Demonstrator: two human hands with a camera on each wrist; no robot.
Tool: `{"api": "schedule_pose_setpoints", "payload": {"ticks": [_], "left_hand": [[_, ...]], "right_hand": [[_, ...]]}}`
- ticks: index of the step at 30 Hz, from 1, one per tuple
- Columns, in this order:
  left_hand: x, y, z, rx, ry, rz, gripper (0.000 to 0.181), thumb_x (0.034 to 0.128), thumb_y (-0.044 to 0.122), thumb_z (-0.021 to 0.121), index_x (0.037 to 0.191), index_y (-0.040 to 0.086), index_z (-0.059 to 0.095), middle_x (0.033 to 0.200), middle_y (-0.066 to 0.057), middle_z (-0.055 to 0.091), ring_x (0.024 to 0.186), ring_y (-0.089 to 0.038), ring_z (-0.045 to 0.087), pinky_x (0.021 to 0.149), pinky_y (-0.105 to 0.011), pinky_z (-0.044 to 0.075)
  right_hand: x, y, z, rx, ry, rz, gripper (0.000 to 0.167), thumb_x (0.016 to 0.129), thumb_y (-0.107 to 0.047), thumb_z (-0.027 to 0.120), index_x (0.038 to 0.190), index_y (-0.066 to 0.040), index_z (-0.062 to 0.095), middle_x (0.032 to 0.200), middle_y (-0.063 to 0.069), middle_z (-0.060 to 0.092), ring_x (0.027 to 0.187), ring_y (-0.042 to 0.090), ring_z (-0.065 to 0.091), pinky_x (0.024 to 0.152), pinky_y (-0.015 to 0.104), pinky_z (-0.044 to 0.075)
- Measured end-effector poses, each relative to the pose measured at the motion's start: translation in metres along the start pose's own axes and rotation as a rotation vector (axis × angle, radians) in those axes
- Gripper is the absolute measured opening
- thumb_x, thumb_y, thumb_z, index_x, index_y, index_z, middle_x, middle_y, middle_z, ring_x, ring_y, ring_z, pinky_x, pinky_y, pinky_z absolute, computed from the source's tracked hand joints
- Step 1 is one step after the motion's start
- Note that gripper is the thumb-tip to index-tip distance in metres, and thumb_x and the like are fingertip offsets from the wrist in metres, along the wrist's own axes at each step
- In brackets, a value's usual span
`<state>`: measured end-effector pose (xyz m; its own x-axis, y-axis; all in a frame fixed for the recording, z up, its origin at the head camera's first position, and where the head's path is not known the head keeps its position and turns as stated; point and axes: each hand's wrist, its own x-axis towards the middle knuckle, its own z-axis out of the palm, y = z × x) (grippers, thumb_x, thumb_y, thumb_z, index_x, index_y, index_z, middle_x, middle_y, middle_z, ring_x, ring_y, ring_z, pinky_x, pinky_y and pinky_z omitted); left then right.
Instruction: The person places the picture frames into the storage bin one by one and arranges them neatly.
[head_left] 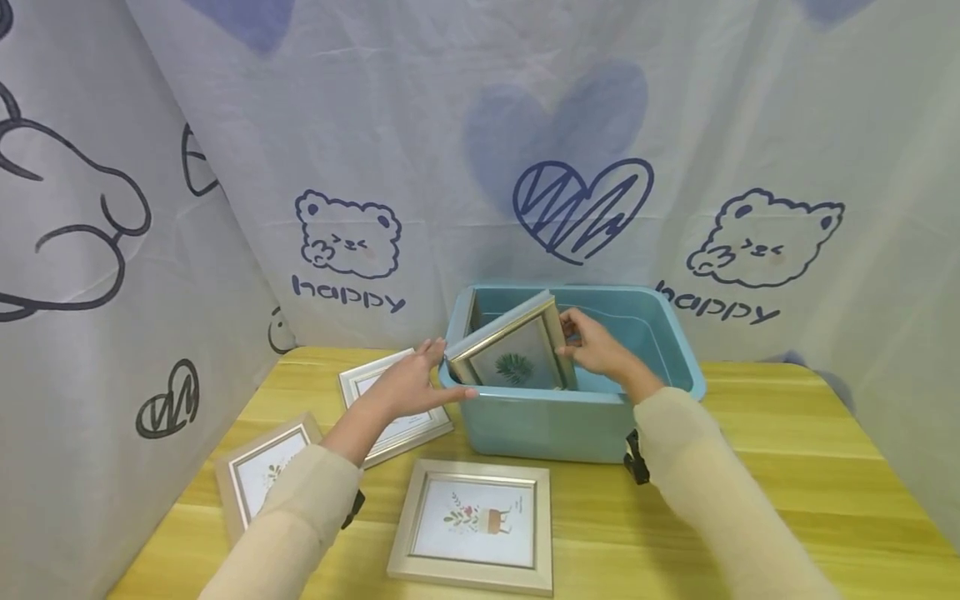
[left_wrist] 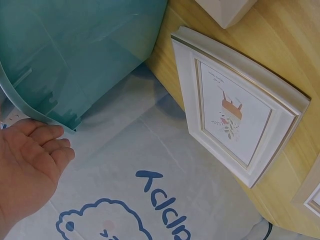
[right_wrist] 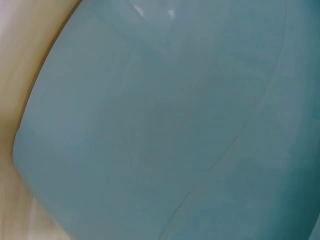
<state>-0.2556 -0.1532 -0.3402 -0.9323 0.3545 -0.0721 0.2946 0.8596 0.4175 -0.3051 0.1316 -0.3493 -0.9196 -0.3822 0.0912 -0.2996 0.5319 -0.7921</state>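
Inside the blue plastic bin (head_left: 547, 425), a gold-edged picture frame (head_left: 517, 350) with a green leaf print leans at a tilt. My right hand (head_left: 596, 343) pinches this frame at its right side. At the bin's left front corner, my left hand (head_left: 401, 385) touches the rim, its thumb stretched along the front edge. In the left wrist view, the left fingers (left_wrist: 47, 140) lie loosely bent against the outside of the rim. Another frame (head_left: 471, 312) stands partly hidden at the bin's left end. Only the bin's blue wall (right_wrist: 150, 125) fills most of the right wrist view.
On the wooden table (head_left: 750, 483), a frame with a potted-plant print (head_left: 472, 525) lies in front of the bin. A white frame (head_left: 431, 423) lies left of the bin, and another frame (head_left: 232, 475) is partly under the left sleeve. A printed curtain (head_left: 450, 167) hangs behind.
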Motion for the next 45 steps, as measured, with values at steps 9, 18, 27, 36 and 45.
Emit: {"api": "schedule_pose_setpoints", "payload": {"ticks": [9, 18, 27, 36, 45], "left_hand": [[-0.004, 0.000, 0.000, 0.003, 0.012, 0.009, 0.099, 0.0791, 0.062, 0.059, 0.147, 0.001, 0.020, 0.153, -0.021, 0.016, 0.138, -0.040, 0.024, 0.109, -0.053, 0.029], [0.001, 0.000, 0.002, 0.001, 0.019, 0.007, 0.099, 0.0786, 0.062, 0.060, 0.147, 0.002, 0.019, 0.154, -0.019, 0.016, 0.139, -0.038, 0.023, 0.110, -0.052, 0.029], [0.001, -0.001, 0.003, 0.010, 0.029, 0.012, 0.098, 0.0789, 0.061, 0.060, 0.147, 0.002, 0.020, 0.153, -0.020, 0.017, 0.138, -0.039, 0.026, 0.108, -0.052, 0.032], [0.000, 0.000, 0.002, 0.000, 0.030, 0.002, 0.099, 0.0780, 0.063, 0.059, 0.147, 0.002, 0.021, 0.153, -0.020, 0.018, 0.136, -0.040, 0.029, 0.107, -0.053, 0.033], [0.000, 0.000, 0.002, -0.004, 0.033, 0.005, 0.099, 0.0781, 0.062, 0.059, 0.147, 0.002, 0.021, 0.153, -0.021, 0.019, 0.136, -0.041, 0.029, 0.107, -0.054, 0.033]], "right_hand": [[0.006, 0.001, 0.010, -0.126, 0.012, 0.067, 0.027, 0.087, 0.004, 0.055, 0.112, 0.006, 0.045, 0.111, 0.026, 0.054, 0.107, 0.037, 0.052, 0.086, 0.045, 0.048], [0.011, -0.018, 0.009, -0.311, 0.181, 0.084, 0.018, 0.085, -0.002, 0.056, 0.099, 0.008, 0.059, 0.094, 0.023, 0.063, 0.088, 0.034, 0.059, 0.080, 0.043, 0.050], [0.007, -0.032, 0.017, -0.028, 0.241, 0.166, 0.042, 0.087, -0.006, 0.038, 0.127, 0.006, 0.040, 0.128, 0.027, 0.050, 0.119, 0.038, 0.049, 0.102, 0.047, 0.040], [0.005, -0.042, 0.028, 0.010, 0.399, 0.138, 0.045, 0.095, -0.038, 0.045, 0.081, 0.004, 0.055, 0.083, 0.017, 0.052, 0.079, 0.031, 0.046, 0.070, 0.039, 0.041], [0.011, -0.039, 0.035, 0.075, 0.410, 0.204, 0.076, 0.082, -0.042, 0.066, 0.136, 0.000, 0.032, 0.131, 0.021, 0.044, 0.120, 0.035, 0.044, 0.101, 0.048, 0.039]]}}
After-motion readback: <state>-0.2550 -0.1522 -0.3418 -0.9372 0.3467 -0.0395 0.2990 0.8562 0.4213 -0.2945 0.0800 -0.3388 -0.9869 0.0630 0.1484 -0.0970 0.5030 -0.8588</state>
